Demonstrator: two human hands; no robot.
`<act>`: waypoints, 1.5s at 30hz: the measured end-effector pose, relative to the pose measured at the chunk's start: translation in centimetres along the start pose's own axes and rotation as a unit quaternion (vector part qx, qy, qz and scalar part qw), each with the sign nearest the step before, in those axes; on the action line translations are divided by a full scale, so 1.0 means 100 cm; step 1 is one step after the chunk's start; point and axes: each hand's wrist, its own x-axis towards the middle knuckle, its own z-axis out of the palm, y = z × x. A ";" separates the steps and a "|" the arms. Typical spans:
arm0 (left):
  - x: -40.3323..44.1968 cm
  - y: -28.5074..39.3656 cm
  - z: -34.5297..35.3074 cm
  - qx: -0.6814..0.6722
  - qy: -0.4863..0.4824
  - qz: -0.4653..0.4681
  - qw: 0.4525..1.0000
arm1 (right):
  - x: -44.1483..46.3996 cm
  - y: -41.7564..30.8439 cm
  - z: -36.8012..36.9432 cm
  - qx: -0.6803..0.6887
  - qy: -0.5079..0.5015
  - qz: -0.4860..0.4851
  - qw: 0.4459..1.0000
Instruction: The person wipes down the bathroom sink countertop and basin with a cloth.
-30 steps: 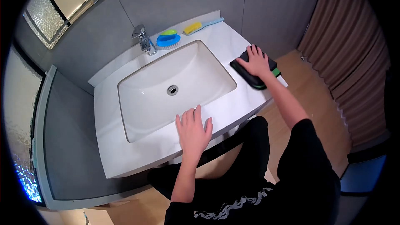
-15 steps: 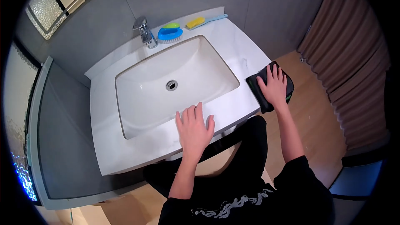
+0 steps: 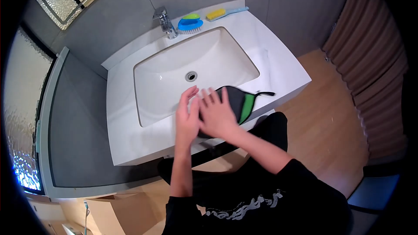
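Note:
A dark grey and black pouch (image 3: 237, 100) with a green band and a black loop at its right end lies over the front rim of the sink (image 3: 161, 82). My right hand (image 3: 217, 115) rests palm down on its left part, fingers stretched out and spread, hiding much of it. Close against the pouch's left end stands my left hand (image 3: 187, 119), side-on with its fingers extended and apart, holding nothing that I can see. Both hands nearly touch and are slightly blurred.
Behind the basin stand a chrome faucet (image 3: 166, 22), a blue and green scrub brush (image 3: 190, 25) and a yellow-bristled brush (image 3: 224, 14) with a light blue handle. A brown curtain (image 3: 370, 61) hangs at right. The white counter (image 3: 278, 61) surrounds the sink.
My right hand and the pouch have moved left from the counter's right corner to the sink's front rim. My left hand has turned onto its side beside the pouch. The view has shifted slightly.

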 end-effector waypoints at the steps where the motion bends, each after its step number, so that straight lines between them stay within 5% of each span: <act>1: 0.000 0.006 -0.007 0.001 0.002 0.001 1.000 | 0.002 -0.014 0.002 0.007 -0.004 -0.015 1.000; 9: -0.010 -0.003 -0.020 0.133 0.003 -0.054 0.990 | -0.019 0.013 -0.003 0.136 0.088 -0.112 0.981; 11: -0.011 -0.017 -0.018 0.366 -0.067 0.030 0.928 | -0.032 0.035 -0.006 0.131 0.104 -0.116 0.979; 15: -0.016 -0.019 -0.007 0.476 -0.073 0.077 0.873 | -0.053 0.115 -0.027 0.076 0.126 -0.046 0.988; 22: -0.017 -0.021 -0.004 0.490 -0.050 0.067 0.868 | -0.082 0.247 -0.030 -0.021 0.183 0.223 0.957; 27: -0.017 -0.021 -0.001 0.499 -0.034 0.055 0.864 | -0.080 0.199 -0.001 -0.022 0.279 0.217 0.935; 32: -0.017 -0.020 -0.002 0.501 -0.035 0.052 0.863 | -0.060 0.086 0.002 -0.001 0.217 0.138 0.966; 37: -0.018 -0.020 -0.006 0.293 0.079 0.047 0.952 | -0.033 -0.001 0.003 0.103 0.187 0.066 0.975; 41: -0.020 -0.014 -0.006 0.283 0.098 0.061 0.952 | -0.024 0.000 -0.005 0.234 0.152 0.028 0.960; 43: -0.025 -0.018 -0.005 0.322 0.116 0.111 0.933 | -0.024 0.031 -0.015 0.430 0.130 0.030 0.893; 45: -0.032 -0.012 0.007 0.383 0.107 0.163 0.903 | -0.022 0.073 -0.026 0.408 0.169 0.079 0.894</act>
